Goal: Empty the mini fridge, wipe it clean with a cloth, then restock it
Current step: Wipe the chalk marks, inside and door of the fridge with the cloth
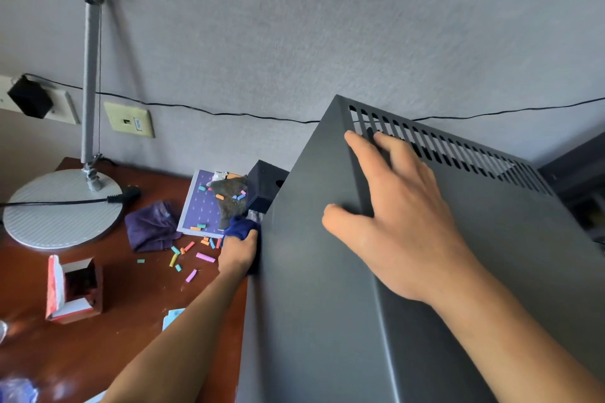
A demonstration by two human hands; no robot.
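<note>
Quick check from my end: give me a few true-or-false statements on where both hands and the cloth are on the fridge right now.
1. The right hand rests open on the mini fridge top. True.
2. The left hand is empty. False: it grips a dark blue cloth.
3. The cloth is against the fridge's left side. True.
4. The right hand's fingers rest on the desk lamp. False: they lie by the vent slots on the fridge top.

Soft daylight, perhaps rightward; warped edges

Home or hotel-room desk corner: wooden desk (108,330), lamp (62,206), wall sockets (129,119).
</note>
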